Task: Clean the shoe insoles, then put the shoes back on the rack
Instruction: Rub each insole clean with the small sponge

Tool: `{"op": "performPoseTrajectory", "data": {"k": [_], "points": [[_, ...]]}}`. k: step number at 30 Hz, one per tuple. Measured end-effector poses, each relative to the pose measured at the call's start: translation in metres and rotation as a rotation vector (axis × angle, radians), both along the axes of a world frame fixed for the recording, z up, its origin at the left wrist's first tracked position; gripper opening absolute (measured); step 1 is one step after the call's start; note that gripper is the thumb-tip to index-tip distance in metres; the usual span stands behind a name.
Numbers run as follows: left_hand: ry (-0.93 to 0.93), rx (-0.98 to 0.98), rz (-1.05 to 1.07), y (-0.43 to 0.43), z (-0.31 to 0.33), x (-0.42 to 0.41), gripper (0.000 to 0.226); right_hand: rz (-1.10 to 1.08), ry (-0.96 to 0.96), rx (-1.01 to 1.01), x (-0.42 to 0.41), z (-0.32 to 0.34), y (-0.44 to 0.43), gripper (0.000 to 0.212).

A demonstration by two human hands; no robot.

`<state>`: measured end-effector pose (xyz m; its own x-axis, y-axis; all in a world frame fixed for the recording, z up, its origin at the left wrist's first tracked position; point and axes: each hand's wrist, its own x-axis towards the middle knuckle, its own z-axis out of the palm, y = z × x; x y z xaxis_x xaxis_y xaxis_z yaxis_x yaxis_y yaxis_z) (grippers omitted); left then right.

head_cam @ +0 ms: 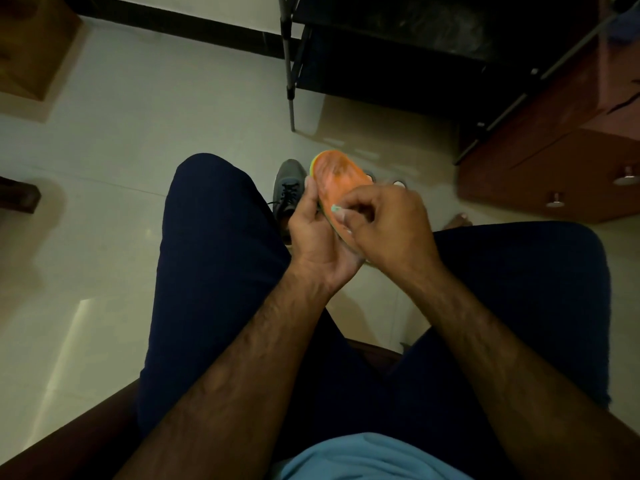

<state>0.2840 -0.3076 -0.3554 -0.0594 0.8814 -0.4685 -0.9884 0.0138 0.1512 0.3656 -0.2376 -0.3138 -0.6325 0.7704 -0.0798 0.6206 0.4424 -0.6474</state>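
I am in the middle of the cleaning. My left hand (313,233) grips the orange insole (337,174) from its side. My right hand (384,226) pinches a small pale thing (336,208), maybe a wipe, against it. The insole looks smeared, so I guess it is not clean yet. The grey shoe (289,188) sits on the floor in front of the rack (398,64), not on it. The insole is in the air in front of the rack. Its long way runs from me toward the rack, rounded toe end pointing at it.

Brown drawer cabinet (554,174) stands on tiled floor (138,133).
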Motion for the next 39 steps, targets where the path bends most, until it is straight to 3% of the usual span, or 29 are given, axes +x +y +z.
{"op": "performPoseTrajectory", "data": {"k": [6, 8, 11, 16, 22, 27, 32, 37, 39], "points": [[0.032, 0.019, 0.01, 0.002, 0.0, 0.003, 0.084, -0.14, -0.006, 0.114, 0.005, 0.005, 0.028, 0.008], [0.04, 0.0, 0.0, 0.001, -0.002, 0.002, 0.083, -0.097, -0.011, 0.13, 0.004, 0.004, 0.018, 0.008], [0.027, 0.006, -0.004, 0.0, -0.003, 0.001, 0.087, 0.031, -0.022, 0.07, 0.005, 0.004, 0.001, 0.01], [0.047, 0.014, 0.017, 0.003, -0.002, 0.004, 0.084, -0.17, 0.034, 0.091, 0.01, 0.0, 0.029, 0.008], [0.032, -0.01, 0.026, 0.001, 0.004, 0.002, 0.086, 0.06, 0.025, -0.057, 0.009, 0.001, 0.0, 0.009], [0.092, -0.04, 0.04, 0.003, 0.003, 0.006, 0.08, -0.217, 0.082, 0.001, 0.016, -0.002, 0.03, 0.007], [0.048, -0.054, 0.045, 0.0, 0.008, 0.005, 0.084, 0.028, 0.09, -0.102, 0.008, 0.0, -0.009, 0.007], [0.063, -0.072, 0.063, 0.002, 0.009, 0.006, 0.076, -0.153, 0.09, -0.033, 0.012, -0.001, 0.023, 0.009], [0.074, -0.098, 0.069, 0.001, 0.008, 0.007, 0.075, -0.124, 0.073, -0.023, 0.01, -0.003, 0.019, 0.008]]}}
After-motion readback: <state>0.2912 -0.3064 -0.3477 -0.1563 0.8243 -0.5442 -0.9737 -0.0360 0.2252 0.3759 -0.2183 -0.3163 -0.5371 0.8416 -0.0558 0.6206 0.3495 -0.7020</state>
